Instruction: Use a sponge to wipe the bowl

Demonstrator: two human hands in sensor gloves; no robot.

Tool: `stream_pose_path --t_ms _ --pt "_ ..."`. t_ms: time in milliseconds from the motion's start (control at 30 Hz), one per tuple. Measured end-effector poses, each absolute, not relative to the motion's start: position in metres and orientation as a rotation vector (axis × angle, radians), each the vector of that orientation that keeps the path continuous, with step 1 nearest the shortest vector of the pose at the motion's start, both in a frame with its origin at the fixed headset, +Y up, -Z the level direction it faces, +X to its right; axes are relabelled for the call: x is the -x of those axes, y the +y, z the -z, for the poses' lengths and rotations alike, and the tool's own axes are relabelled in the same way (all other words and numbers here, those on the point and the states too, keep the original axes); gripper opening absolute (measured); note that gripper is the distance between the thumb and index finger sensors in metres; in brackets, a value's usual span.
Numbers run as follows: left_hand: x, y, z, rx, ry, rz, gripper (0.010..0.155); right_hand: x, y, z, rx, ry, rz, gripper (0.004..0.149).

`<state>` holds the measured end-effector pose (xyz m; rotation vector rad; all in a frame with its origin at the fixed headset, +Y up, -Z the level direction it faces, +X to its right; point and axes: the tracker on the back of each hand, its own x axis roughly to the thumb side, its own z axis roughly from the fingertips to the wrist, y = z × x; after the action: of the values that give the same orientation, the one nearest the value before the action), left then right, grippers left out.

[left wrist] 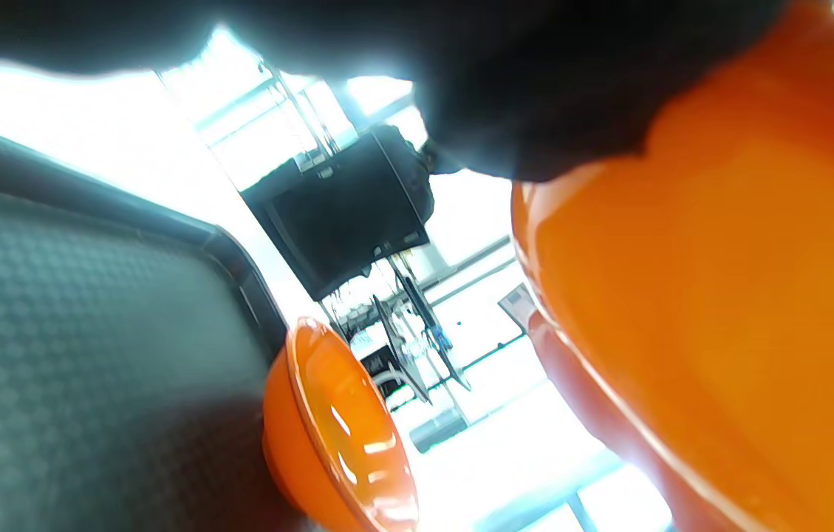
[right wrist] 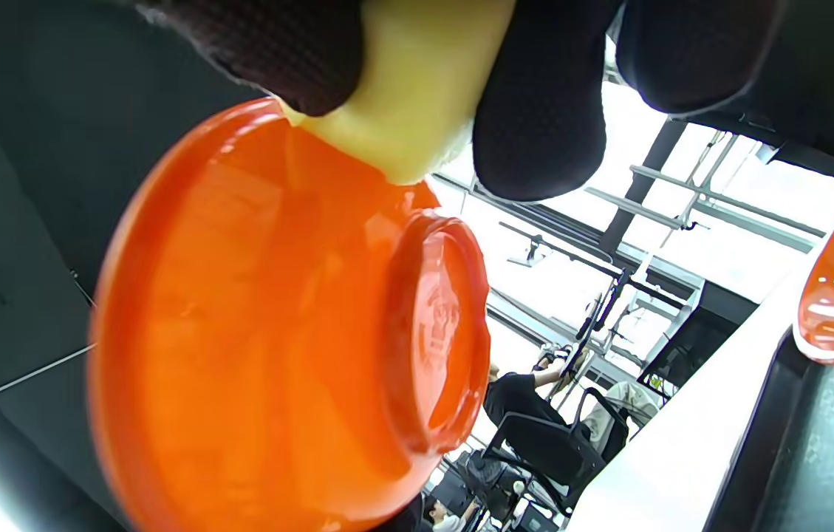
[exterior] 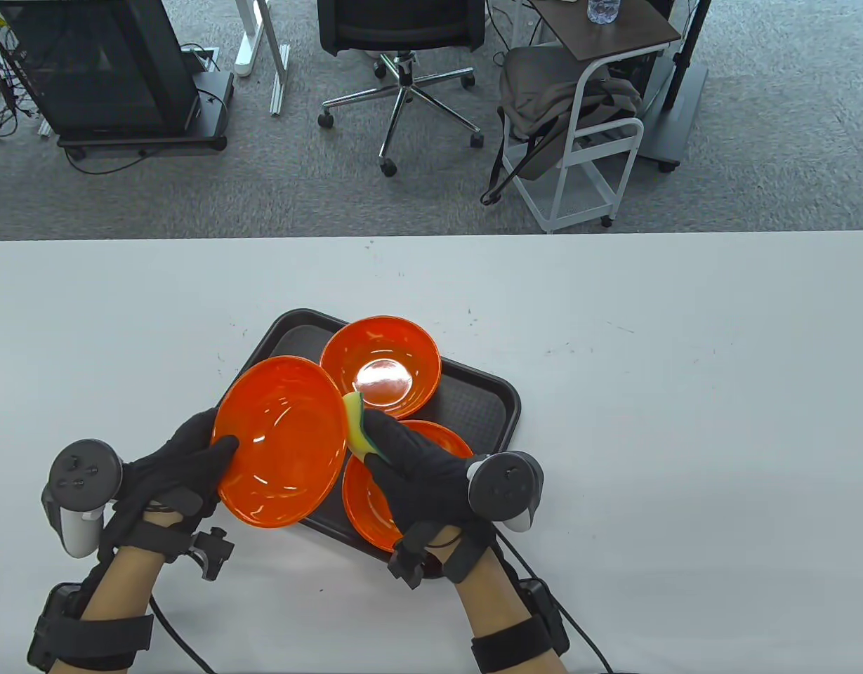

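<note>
While the white table point(exterior: 684, 393) spans the whole lower view, a dark textured plastic tray point(exterior: 489, 404) sits left of centre on it. Three glossy orange plastic bowls crowd the tray. Largest in view: the tilted orange bowl point(exterior: 280, 441), lifted at the tray's 9 o'clock side, inside facing up and toward the right. Second orange bowl point(exterior: 383, 365) rests upright at the tray's 12 o'clock; third orange bowl point(exterior: 371, 509) lies at 5 o'clock, mostly hidden under the right hand. Left hand point(exterior: 178, 474) grips the tilted bowl's rim at its 9 o'clock, thumb inside. Right hand point(exterior: 420, 467) pinches a yellow-and-green sponge point(exterior: 357, 428), pressed to the tilted bowl's rim at 3 o'clock; right wrist view shows fingertips point(right wrist: 542, 111) clamping it.
</note>
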<state>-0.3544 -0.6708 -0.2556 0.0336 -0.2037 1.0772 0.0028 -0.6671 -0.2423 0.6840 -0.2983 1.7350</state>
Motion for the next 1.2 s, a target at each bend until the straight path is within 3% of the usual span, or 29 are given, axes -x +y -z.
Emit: stream_pose_path --t_ms 167,700,1200 --pt "0.33 -0.665 0.25 0.022 -0.402 -1.048 0.058 -0.001 -0.669 0.245 -0.664 -0.297 -1.682 0.049" --pt "0.309 -0.659 0.239 0.004 -0.582 -1.189 0.056 0.028 -0.684 0.252 -0.778 0.154 -1.368 0.05" --pt "0.319 -0.654 0.237 -0.163 -0.478 -1.254 0.054 0.065 -0.689 0.235 -0.825 0.302 -1.349 0.053"
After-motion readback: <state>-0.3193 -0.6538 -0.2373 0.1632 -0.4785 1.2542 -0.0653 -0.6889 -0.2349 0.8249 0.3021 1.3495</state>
